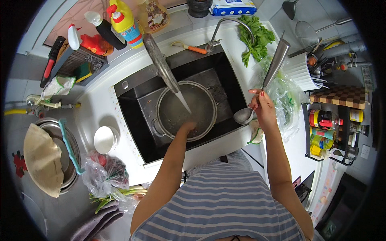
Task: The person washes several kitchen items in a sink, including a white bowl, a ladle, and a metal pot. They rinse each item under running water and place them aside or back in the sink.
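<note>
My left hand reaches into a round metal pot filled with cloudy water. Its fingers are under the surface, so I cannot tell whether they hold anything. A stream of water from the faucet falls into the pot just beyond that hand. The pot sits in a black sink. Right of the pot, my right hand grips the shaft of a metal ladle. The ladle's broad handle points up and away, while its bowl hangs at the sink's right edge.
Leafy greens and a plastic bag of vegetables lie on the right. A peeler rests behind the sink, near a thin curved tap. White bowls stand left, beside bagged produce. Bottles line the back ledge.
</note>
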`<state>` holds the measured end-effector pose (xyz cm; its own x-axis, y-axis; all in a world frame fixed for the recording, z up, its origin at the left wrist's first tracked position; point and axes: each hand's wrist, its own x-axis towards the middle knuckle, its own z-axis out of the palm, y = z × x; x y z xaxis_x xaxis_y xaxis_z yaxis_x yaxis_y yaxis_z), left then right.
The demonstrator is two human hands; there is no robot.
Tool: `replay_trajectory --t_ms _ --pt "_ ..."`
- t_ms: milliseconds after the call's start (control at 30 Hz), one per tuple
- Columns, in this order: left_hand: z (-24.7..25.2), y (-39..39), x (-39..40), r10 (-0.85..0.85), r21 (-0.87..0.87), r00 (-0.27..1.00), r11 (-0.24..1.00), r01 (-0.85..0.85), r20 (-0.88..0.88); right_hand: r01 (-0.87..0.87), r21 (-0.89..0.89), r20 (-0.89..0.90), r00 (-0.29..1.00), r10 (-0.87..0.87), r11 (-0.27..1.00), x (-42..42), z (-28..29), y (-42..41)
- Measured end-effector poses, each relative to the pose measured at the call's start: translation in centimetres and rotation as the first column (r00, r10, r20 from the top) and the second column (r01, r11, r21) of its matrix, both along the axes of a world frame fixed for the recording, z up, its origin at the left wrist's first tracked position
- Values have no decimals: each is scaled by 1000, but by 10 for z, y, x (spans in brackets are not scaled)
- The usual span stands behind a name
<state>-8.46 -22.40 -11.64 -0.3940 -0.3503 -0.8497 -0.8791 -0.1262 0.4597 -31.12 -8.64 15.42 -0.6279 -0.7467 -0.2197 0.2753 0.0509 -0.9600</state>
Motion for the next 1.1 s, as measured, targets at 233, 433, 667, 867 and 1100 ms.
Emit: replay_trajectory --t_ms 233,433,667,867,1100 --pt "89 -36 37 753 597 657 535 -597 -18 38 130 -147 989 -18 991 12 6 -7" --pt "108 -25 41 696 234 698 716 -658 -166 0 176 -266 963 47 984 26 3 -21" --pt "106 -13 59 -90 -797 992 603 -19 -92 282 165 -746 663 -68 945 13 10 -24" --pt "160 -23 11 583 47 662 766 -641 -471 319 -61 -575 763 -295 946 -13 34 -38" --pt "138 -29 -17 829 465 313 529 -710 -464 297 -161 -186 928 -324 941 -46 67 -51"
